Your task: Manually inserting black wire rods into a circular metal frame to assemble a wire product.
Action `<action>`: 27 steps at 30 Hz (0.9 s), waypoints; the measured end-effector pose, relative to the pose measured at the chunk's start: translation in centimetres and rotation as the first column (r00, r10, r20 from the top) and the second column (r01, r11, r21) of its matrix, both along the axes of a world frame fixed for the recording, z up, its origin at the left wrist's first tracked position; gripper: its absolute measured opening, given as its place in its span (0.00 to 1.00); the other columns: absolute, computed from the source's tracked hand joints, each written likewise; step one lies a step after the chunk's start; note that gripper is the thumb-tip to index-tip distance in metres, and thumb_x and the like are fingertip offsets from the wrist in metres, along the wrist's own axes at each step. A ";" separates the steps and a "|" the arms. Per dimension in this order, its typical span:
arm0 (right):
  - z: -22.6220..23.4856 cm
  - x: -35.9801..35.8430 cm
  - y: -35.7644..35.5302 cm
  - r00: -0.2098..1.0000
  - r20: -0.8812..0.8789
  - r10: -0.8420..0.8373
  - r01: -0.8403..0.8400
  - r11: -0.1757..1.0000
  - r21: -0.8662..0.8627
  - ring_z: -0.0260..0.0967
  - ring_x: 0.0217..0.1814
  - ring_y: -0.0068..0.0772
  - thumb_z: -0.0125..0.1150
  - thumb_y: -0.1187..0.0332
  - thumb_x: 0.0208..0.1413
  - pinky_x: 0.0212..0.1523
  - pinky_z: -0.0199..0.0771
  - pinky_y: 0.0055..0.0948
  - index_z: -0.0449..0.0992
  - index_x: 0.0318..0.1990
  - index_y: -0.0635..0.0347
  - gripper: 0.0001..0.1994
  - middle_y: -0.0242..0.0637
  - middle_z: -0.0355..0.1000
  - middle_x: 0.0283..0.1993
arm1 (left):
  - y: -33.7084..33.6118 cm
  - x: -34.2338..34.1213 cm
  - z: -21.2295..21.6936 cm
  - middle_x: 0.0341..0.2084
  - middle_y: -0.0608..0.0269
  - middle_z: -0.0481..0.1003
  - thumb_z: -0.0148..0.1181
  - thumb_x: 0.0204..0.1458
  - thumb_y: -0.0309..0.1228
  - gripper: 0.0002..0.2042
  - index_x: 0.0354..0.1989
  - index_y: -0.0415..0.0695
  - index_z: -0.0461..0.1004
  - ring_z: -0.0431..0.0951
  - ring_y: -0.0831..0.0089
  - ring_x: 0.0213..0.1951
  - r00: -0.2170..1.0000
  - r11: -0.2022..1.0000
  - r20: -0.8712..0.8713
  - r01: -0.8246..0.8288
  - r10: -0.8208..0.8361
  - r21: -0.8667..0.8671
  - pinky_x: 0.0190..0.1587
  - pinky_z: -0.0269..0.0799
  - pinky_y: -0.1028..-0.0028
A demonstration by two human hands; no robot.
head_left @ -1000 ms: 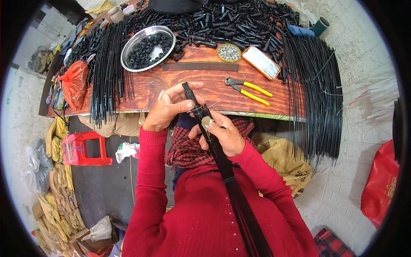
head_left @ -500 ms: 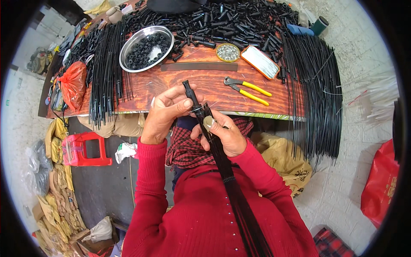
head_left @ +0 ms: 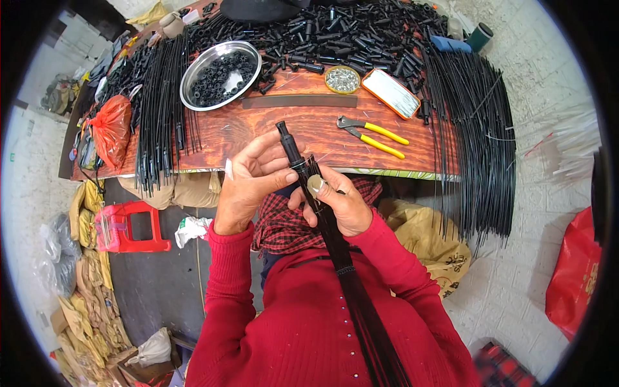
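Note:
A black tubular fitting (head_left: 287, 140), narrow at its upper end, slants upward in front of me over the table's near edge. Its lower end meets a bundle of long black strands (head_left: 336, 245) that runs down across my front to the lower edge. My left hand (head_left: 253, 177) holds the fitting loosely, thumb low on it near the joint and fingers bent behind it. Just below the joint, my right hand (head_left: 342, 203) grips the bundle; its thumb wears a pale, rounded cover (head_left: 315, 185) and presses on the strands. Some fingertips are hidden behind the bundle.
On the wooden table (head_left: 225, 138) lie yellow-handled pincers (head_left: 374, 137), a dark flat strip (head_left: 300, 101), a tin of small metal pieces (head_left: 342, 80) and an orange-rimmed tray (head_left: 391, 93). A metal bowl (head_left: 187, 84) holds black rings. Black strands (head_left: 477, 148) hang over the edge.
My left thumb has slid down the fitting toward the joint, and the left fingers have loosened and spread a little. My right hand keeps its grip, almost unmoved.

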State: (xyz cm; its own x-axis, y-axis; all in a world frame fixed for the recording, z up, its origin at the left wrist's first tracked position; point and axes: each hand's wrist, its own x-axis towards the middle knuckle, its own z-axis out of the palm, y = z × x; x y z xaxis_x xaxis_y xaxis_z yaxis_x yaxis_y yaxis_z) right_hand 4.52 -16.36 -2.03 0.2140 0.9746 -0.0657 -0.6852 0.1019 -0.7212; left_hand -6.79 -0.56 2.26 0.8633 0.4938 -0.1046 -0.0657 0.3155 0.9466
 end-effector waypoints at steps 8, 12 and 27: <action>0.1 -0.1 0.0 1.000 0.008 -0.017 0.018 1.000 -0.019 0.72 0.26 0.23 0.56 0.52 0.65 0.28 0.72 0.17 0.61 0.64 0.62 0.28 0.47 0.76 0.41 | -0.3 0.2 -0.1 0.56 0.38 0.73 0.64 0.46 0.10 0.35 0.66 0.34 0.61 0.77 0.58 0.56 1.000 1.000 0.013 -0.022 0.022 -0.006 0.56 0.76 0.67; 0.2 -0.1 0.0 0.999 0.030 -0.021 0.022 0.999 -0.026 0.72 0.25 0.22 0.54 0.52 0.66 0.28 0.73 0.18 0.61 0.64 0.63 0.27 0.47 0.76 0.40 | -0.4 0.3 -0.1 0.55 0.38 0.73 0.64 0.45 0.10 0.35 0.66 0.34 0.62 0.78 0.57 0.55 0.999 0.999 0.031 -0.038 0.039 -0.026 0.56 0.77 0.66; 1.0 -0.4 -0.1 0.995 0.101 -0.026 0.030 0.999 -0.044 0.72 0.25 0.22 0.54 0.51 0.66 0.28 0.73 0.18 0.63 0.63 0.64 0.28 0.48 0.77 0.40 | 0.2 0.1 -1.0 0.52 0.43 0.76 0.67 0.42 0.12 0.37 0.66 0.34 0.63 0.80 0.60 0.52 0.997 0.999 0.069 -0.014 0.016 -0.030 0.55 0.77 0.66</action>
